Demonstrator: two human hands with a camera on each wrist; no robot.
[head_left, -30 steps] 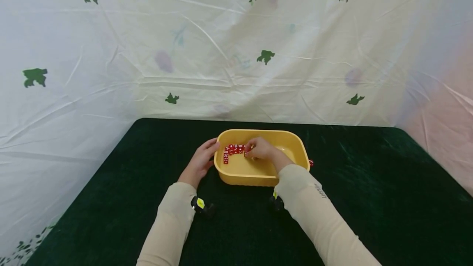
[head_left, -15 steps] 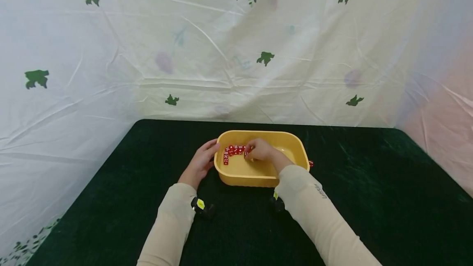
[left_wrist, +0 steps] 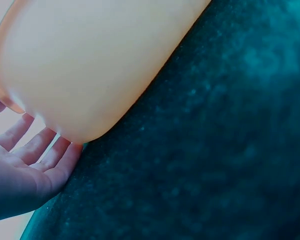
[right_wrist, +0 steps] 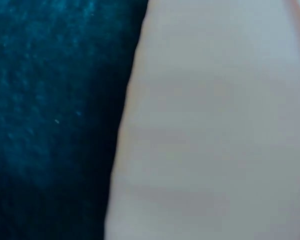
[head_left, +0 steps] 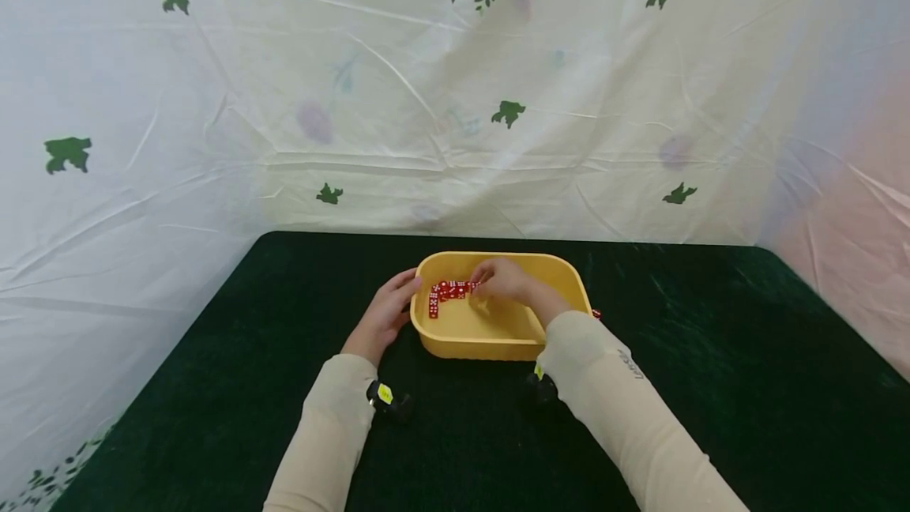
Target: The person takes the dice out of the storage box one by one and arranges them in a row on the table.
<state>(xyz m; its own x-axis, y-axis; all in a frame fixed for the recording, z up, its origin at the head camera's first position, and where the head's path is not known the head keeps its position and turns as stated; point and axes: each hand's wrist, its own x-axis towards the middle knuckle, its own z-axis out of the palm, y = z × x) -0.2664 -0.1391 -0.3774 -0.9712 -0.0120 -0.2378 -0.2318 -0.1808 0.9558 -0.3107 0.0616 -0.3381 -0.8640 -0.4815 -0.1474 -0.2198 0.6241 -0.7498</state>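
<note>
We see a person's left hand [head_left: 385, 314] spread, its fingers loosely extended and the tips touching the end of a yellow tub [head_left: 472, 348] on a dark green cloth [head_left: 206, 401]. Inside the tub, the right hand [head_left: 506, 279] bends its fingers down beside red dice [head_left: 451, 291] lined up near the left end; we cannot tell whether it pinches one. Another red die [head_left: 596, 314] shows outside, just beyond the right end.

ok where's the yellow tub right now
In the head view, the yellow tub stands on the dark green table, slightly right of centre, with the left hand at its left end and the right hand inside it.
</note>
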